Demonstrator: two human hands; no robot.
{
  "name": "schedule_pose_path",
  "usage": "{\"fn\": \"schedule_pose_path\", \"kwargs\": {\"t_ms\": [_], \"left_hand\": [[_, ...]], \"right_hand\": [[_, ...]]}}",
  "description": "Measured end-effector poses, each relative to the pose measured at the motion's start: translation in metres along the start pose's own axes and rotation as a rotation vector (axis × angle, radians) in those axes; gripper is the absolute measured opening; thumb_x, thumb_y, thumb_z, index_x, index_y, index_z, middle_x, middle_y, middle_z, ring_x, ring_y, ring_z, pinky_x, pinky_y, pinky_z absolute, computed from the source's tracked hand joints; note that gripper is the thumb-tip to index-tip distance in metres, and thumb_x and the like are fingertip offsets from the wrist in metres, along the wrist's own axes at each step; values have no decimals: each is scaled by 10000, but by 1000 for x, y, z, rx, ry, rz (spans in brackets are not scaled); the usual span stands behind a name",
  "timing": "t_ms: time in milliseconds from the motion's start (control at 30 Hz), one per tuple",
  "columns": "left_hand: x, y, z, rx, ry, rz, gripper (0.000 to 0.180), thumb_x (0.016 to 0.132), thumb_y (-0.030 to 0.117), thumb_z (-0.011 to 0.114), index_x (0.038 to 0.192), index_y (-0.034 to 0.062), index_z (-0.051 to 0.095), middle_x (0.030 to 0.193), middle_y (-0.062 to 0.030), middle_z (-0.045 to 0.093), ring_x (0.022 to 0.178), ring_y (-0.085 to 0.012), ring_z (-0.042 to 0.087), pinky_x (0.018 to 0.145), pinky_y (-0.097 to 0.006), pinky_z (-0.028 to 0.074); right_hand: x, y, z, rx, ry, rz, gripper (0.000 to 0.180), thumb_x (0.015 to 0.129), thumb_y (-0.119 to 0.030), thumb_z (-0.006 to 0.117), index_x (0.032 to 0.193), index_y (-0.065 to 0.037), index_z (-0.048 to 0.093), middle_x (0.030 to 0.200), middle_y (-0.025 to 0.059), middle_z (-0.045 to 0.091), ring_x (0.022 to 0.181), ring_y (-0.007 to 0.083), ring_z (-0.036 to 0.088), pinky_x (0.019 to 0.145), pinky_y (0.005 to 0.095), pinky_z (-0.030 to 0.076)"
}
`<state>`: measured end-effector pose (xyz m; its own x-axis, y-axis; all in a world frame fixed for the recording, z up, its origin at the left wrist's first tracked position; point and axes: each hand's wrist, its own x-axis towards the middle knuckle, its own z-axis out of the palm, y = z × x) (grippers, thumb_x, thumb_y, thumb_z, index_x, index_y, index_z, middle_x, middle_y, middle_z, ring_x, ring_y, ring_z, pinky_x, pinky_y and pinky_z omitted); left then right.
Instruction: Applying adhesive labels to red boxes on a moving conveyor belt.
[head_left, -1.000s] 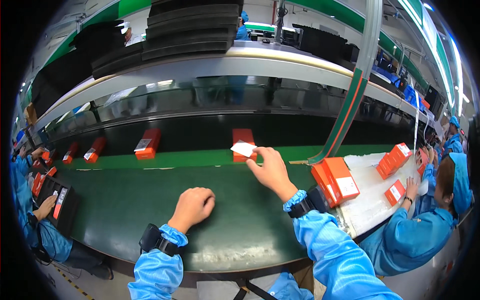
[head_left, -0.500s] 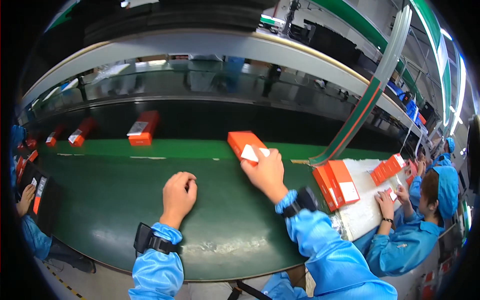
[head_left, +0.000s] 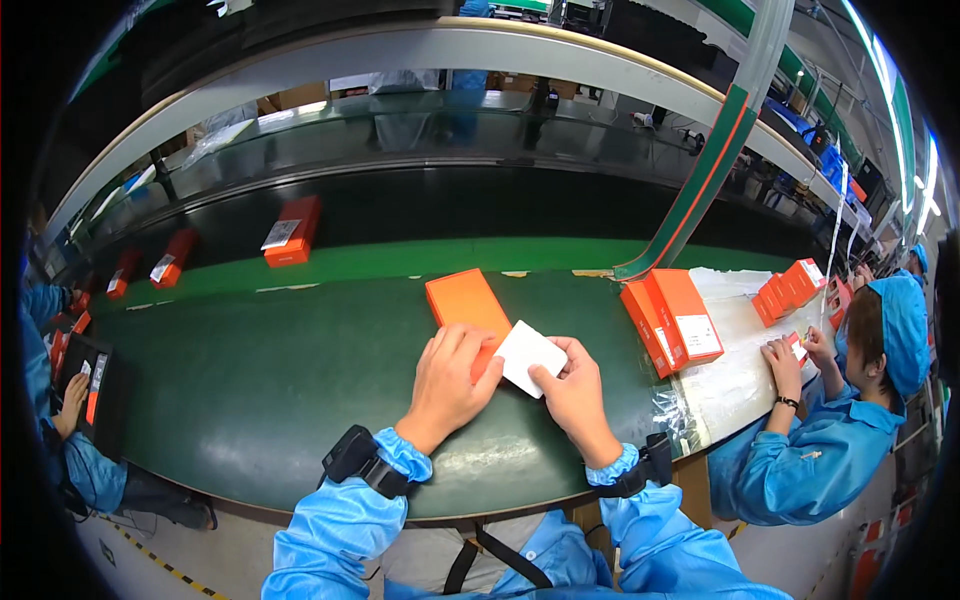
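Observation:
An orange box (head_left: 466, 303) lies flat on the green worktop in front of me, one end toward me. My left hand (head_left: 450, 385) is closed over its near end, fingers on top and thumb at the right side. From the right, my right hand (head_left: 576, 392) pinches a flat white card (head_left: 531, 358) with rounded corners between thumb and fingers. The card is tilted and its left edge comes up against the box and my left thumb. Part of the box's near end is hidden under my left hand.
Several orange boxes (head_left: 292, 231) stand on the dark conveyor (head_left: 400, 212) at the left. To the right, orange boxes (head_left: 672, 318) lean together near a co-worker (head_left: 825, 400) handling a small item. A green post (head_left: 695, 175) rises behind them. Another person's hand (head_left: 72, 405) shows far left.
The orange box has come nearer, off the green strip onto the worktop. My left hand has moved right onto it. My right hand now holds the white card at the box's right side.

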<state>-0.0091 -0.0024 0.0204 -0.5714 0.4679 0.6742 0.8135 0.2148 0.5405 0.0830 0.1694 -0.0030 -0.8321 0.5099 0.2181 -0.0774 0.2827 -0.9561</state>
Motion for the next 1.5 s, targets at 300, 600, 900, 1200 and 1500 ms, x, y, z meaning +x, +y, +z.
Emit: {"fn": "schedule_pose_path", "kwargs": {"t_ms": [300, 600, 900, 1200, 1500], "left_hand": [[-5, 8, -11, -940, 12, -736, 251, 937, 96, 688, 1146, -21, 614, 1001, -119, 700, 779, -132, 681, 612, -232, 550], [-1, 0, -11, -805, -203, -744, 100, 934, 59, 707, 931, -26, 653, 839, -94, 706, 688, -101, 666, 599, -228, 546], [-14, -2, -20, -989, -212, -789, 150, 939, 47, 699, 1015, -80, 678, 876, -139, 719, 743, -158, 702, 682, -270, 595], [-25, -4, 8, -1356, -477, -693, 136, 981, 126, 664, 1055, 13, 655, 908, -37, 689, 722, -83, 639, 627, -225, 523], [-28, 16, 15, -1069, -119, -658, 172, 979, 100, 655, 1125, 14, 624, 872, -2, 666, 707, -56, 603, 606, -211, 484]], "right_hand": [[20, -10, -6, -47, 41, -591, 186, 694, 63, 690, 785, -88, 750, 1088, 83, 648, 1029, 271, 603, 837, 362, 517], [22, -20, -8, 681, -278, -40, 580, 774, 144, 575, 1342, 27, 558, 1325, 180, 569, 1092, 196, 632, 927, 335, 531], [19, -17, 6, 488, -325, 89, 590, 859, 61, 710, 1404, 38, 485, 1103, 144, 706, 996, 175, 691, 874, 309, 565], [8, -15, -15, 760, -533, 254, 621, 854, 84, 695, 1418, 37, 440, 1075, 156, 719, 954, 182, 715, 875, 317, 579], [-17, -19, -5, 355, -6, -67, 399, 841, 69, 732, 1199, 53, 557, 972, 118, 694, 873, 139, 691, 779, 259, 565]]}}
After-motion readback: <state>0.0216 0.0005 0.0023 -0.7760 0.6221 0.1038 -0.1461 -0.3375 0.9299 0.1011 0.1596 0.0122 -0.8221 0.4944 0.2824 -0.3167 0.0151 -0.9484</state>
